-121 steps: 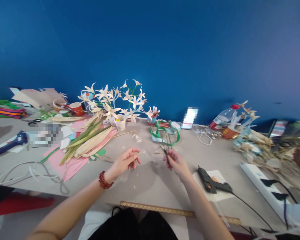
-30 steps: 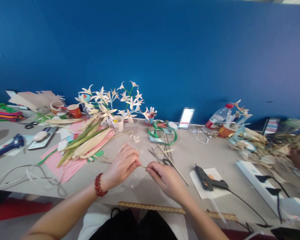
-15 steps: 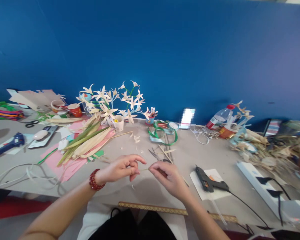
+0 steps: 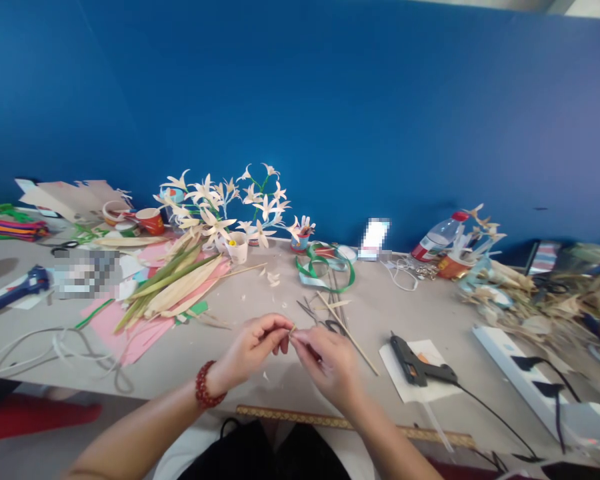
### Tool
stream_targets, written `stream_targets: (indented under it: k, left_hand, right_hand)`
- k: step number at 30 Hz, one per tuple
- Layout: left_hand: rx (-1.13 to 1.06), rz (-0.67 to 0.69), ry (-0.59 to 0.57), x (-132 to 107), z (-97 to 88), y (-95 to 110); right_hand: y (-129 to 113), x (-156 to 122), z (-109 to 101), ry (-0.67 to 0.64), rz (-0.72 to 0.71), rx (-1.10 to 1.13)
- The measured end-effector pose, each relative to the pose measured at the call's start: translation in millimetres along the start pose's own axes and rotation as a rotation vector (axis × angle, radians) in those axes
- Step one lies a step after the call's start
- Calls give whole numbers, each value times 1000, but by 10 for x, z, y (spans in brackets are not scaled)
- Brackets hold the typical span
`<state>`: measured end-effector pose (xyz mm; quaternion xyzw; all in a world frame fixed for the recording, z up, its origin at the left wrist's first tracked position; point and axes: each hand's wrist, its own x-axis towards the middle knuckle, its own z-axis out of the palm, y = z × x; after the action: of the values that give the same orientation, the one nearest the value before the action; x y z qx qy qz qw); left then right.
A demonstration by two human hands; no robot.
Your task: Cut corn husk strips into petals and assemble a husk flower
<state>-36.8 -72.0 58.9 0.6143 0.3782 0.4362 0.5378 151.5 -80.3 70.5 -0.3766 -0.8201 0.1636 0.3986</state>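
My left hand (image 4: pixel 260 343), with a red bead bracelet at its wrist, is closed in a pinch. Its fingertips meet those of my right hand (image 4: pixel 330 360) above the table's front part. Between them is a small, thin, straw-coloured strip (image 4: pixel 293 330), which both hands grip; most of it is hidden by the fingers. Just beyond my right hand lie dark-handled scissors (image 4: pixel 336 326) and a thin pale stick (image 4: pixel 363 353). A black glue gun (image 4: pixel 420 365) rests on white paper further right.
Dried husk leaves (image 4: pixel 180 293) lie on pink paper at left. White husk flowers (image 4: pixel 220 207) stand behind them. Green ribbon (image 4: pixel 351 273) coils at the back. A white power strip (image 4: pixel 515 380) and a bottle (image 4: pixel 437 237) are at right. A patterned strip (image 4: pixel 300 417) runs along the front edge.
My left hand has moved right and its spread fingers have closed, so both hands' fingertips now meet on the thin strip. The pale stick beside my right hand shows more fully.
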Motion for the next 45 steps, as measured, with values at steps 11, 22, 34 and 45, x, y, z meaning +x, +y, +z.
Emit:
stream_targets:
  k: [11,22,34,45]
  left_hand:
    - [-680,-166,-183,-11,66,-135]
    - [-513,-80,-211,19,8,-95]
    - [-382,22,-217,3,-61,-63]
    - [-61,366,-141,41,-65,-193]
  right_hand:
    - [-69,38,20,28,168,152]
    - [-77,69,58,48,290,307]
    - [5,111,115,28,586,804]
    - [-40,104,173,24,763,1157]
